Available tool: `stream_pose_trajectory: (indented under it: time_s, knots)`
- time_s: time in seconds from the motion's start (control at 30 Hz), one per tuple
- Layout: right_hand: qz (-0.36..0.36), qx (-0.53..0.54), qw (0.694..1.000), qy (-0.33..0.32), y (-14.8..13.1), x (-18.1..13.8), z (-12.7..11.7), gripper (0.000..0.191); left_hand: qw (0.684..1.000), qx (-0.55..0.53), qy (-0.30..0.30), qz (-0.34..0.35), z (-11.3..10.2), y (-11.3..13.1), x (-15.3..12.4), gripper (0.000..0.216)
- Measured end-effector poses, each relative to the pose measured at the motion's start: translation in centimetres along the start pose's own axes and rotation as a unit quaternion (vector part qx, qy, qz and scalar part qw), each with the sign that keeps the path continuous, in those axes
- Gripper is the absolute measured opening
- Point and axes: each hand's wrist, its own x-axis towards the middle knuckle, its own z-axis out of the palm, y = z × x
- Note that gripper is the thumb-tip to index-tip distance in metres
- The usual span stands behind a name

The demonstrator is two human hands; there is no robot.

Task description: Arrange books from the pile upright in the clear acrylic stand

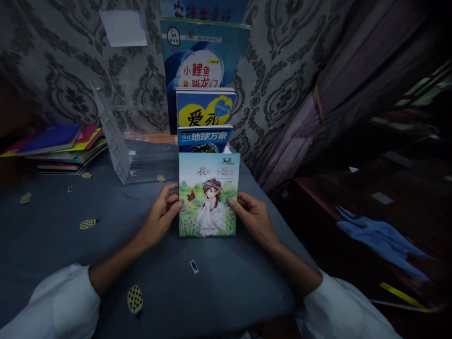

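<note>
A picture book (pixel 208 193) with a girl and a butterfly on its cover stands upright on the blue cloth-covered table (pixel 106 245). My left hand (pixel 163 212) grips its left edge, thumb on the cover. My right hand (pixel 251 214) grips its right edge the same way. Right behind the book, three other books rise in steps in a clear acrylic rack (pixel 120 141): a blue one (pixel 205 139), a blue and yellow one (pixel 205 107) and a tall blue one (pixel 203 56).
A flat pile of colourful books (pixel 60 146) lies at the table's far left. Patterned wallpaper backs the rack. To the right hang a purple curtain (pixel 318 103) and a dark wooden cabinet with a blue cloth (pixel 383 240) on it.
</note>
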Motion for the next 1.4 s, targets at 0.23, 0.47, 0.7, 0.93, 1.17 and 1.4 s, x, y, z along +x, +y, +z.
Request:
stream_pose_trajectory:
  time_s: [0.23, 0.47, 0.7, 0.93, 1.17, 1.4]
  knots:
    - [0.034, -0.177, 0.983, -0.041, 2.4, 0.4, -0.4, 0.046, 0.974, 0.211, -0.036, -0.071, -1.2, -1.9, -0.5, 0.029]
    - [0.025, -0.282, 0.957, -0.058, 1.8, 0.4, -0.7, 0.036, 0.865, 0.496, -0.029, 0.068, -1.6, -2.6, 0.4, 0.029]
    - [-0.071, -0.438, 0.894, -0.061, 1.1, 1.3, -0.4, 0.028, 0.783, 0.611, -0.052, 0.101, -2.2, -4.2, 2.2, 0.043]
    - [-0.268, -0.363, 0.858, -0.245, 0.4, 3.8, 4.9, 0.047, 0.779, 0.613, -0.044, 0.127, -2.2, -4.9, 3.1, 0.040]
    - [-0.234, -0.371, 0.848, -0.299, 1.6, 5.6, 8.2, 0.075, 0.796, 0.586, -0.044, 0.146, -2.6, -5.5, 3.1, 0.039]
    - [-0.220, -0.388, 0.848, -0.286, 2.1, 5.7, 6.0, 0.070, 0.780, 0.608, -0.042, 0.140, -2.1, -5.1, 3.0, 0.039]
